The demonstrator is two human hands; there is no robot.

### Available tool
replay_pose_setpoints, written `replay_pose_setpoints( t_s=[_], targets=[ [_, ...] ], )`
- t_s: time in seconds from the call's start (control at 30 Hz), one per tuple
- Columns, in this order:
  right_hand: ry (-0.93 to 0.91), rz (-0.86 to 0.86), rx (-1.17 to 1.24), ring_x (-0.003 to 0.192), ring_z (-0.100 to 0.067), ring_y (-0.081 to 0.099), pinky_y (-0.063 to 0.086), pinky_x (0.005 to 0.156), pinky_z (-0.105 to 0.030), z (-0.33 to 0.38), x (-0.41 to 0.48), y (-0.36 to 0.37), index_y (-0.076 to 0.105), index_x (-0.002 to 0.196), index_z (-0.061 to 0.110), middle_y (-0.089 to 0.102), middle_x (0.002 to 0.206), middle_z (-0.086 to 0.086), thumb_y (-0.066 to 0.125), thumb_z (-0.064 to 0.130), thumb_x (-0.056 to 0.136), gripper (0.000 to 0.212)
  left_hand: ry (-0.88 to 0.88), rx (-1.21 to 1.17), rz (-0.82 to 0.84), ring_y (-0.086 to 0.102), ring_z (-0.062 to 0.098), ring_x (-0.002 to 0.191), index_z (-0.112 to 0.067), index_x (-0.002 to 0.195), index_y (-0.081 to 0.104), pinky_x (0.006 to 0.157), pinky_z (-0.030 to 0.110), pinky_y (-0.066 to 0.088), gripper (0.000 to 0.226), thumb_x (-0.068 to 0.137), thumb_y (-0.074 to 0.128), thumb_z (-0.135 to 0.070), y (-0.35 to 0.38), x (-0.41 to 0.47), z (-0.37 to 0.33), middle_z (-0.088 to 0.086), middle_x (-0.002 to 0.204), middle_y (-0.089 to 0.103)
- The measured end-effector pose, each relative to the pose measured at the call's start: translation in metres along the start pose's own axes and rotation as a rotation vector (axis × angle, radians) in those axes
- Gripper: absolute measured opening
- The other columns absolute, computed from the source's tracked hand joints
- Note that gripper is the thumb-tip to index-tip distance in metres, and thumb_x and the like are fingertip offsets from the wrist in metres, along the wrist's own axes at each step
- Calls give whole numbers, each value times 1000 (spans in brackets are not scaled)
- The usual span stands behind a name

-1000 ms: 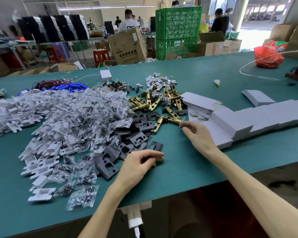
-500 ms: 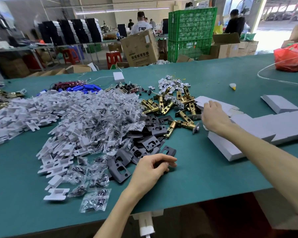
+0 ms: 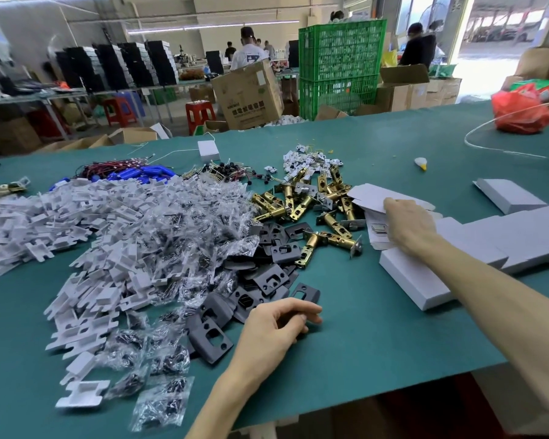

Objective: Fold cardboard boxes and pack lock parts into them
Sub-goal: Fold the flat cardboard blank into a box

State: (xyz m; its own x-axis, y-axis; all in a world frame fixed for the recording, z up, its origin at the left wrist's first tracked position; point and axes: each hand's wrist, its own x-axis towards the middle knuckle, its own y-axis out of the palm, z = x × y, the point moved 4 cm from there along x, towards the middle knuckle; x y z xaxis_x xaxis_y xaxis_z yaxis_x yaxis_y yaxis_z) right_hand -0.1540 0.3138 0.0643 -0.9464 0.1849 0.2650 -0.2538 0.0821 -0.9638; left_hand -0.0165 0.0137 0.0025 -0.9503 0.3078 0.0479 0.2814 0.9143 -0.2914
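The green desk (image 3: 377, 343) is carrying heaps of parts. To the left a wide drift of white plastic inserts (image 3: 92, 232) is spreading under clear screw bags (image 3: 171, 248). Right of it, dark strike plates (image 3: 267, 274) are piling toward the near edge. Beyond those, brass latch bolts (image 3: 298, 204) are lying crossed over one another.

The left hand (image 3: 276, 327) is resting at the near end of the dark pile, its fingers curling round one dark plate (image 3: 293, 313). The right hand (image 3: 406, 223) is lying palm down on a stack of flat box blanks (image 3: 368, 196) just right of the bolts. Its fingers are bending over the top sheet, and I cannot tell whether they are gripping it. Folded white boxes (image 3: 504, 242) are running in a row from under that forearm toward the right edge.

At the far right of the desk a red bag (image 3: 520, 112) is sitting. Past the desk, green crates (image 3: 339, 64) are standing stacked beside a tilted brown carton (image 3: 248, 90), with red stools (image 3: 198, 112) and black stacked boxes (image 3: 124, 64) to the left. People are working at the benches behind.
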Motion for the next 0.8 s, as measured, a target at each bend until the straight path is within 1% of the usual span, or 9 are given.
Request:
replay_pose_setpoints(
  t_s=[0.07,0.17,0.23,0.3,0.37,0.43,0.57,0.7,0.8],
  targets=[
    [22,-5,49,92,-39,56,37,67,-37,-2,1,-1,49,95,7,63,107,-23,46,-9,85,19,-2,0,3,72,8,84,-35,104,80,69,16,50,38,101,57,-5,0,0,0,-11,99,80],
    [91,-36,147,89,-41,58,43,69,-39,-5,4,-5,59,107,5,61,103,-24,46,-11,83,31,1,0,0,72,9,85,-35,104,80,70,16,50,38,101,57,-5,0,-1,-1,-11,99,80],
    [127,-111,204,83,-41,57,46,70,-42,-6,4,-16,61,105,4,63,98,-25,45,-15,83,33,-1,-2,-4,71,9,84,-34,104,80,69,16,50,37,101,57,-5,0,-1,-1,-10,99,80],
    [136,-234,277,73,-36,51,43,66,-41,-3,1,-33,61,102,3,66,93,-25,43,-17,85,32,-6,-6,-6,71,10,84,-32,104,80,69,17,50,36,101,57,-4,0,-1,-1,-9,98,80],
    [80,-368,395,69,-31,50,37,64,-36,9,-9,-49,66,111,3,69,91,-23,45,-10,94,30,-13,-28,-14,72,11,85,-30,105,80,68,18,51,35,102,56,-4,-1,-1,-1,-8,99,80],
    [-40,-406,533,69,-30,55,38,62,-33,29,-24,-60,68,115,5,71,91,-20,50,2,102,23,-5,-90,-47,73,14,86,-26,109,79,65,21,52,31,103,57,-4,-3,-1,-3,-5,101,80],
    [-134,-245,935,84,-23,67,53,77,-35,71,-54,-66,75,106,2,73,94,-8,65,7,97,15,5,-258,-127,76,24,96,-16,124,70,67,29,59,23,107,56,-12,-6,1,-4,1,113,78],
    [-211,148,1142,71,3,65,47,65,-10,107,-89,-52,75,101,12,74,94,2,67,8,97,10,-34,-422,-205,76,27,103,-10,124,66,78,30,62,36,104,54,-37,-11,-1,-5,7,115,78],
    [-211,324,1229,80,-6,72,54,66,-17,117,-113,-37,74,107,12,77,98,2,64,13,100,13,-44,-434,-259,76,28,99,-9,113,69,86,37,61,47,97,59,-53,-17,-5,-1,7,108,79]
  ],
)
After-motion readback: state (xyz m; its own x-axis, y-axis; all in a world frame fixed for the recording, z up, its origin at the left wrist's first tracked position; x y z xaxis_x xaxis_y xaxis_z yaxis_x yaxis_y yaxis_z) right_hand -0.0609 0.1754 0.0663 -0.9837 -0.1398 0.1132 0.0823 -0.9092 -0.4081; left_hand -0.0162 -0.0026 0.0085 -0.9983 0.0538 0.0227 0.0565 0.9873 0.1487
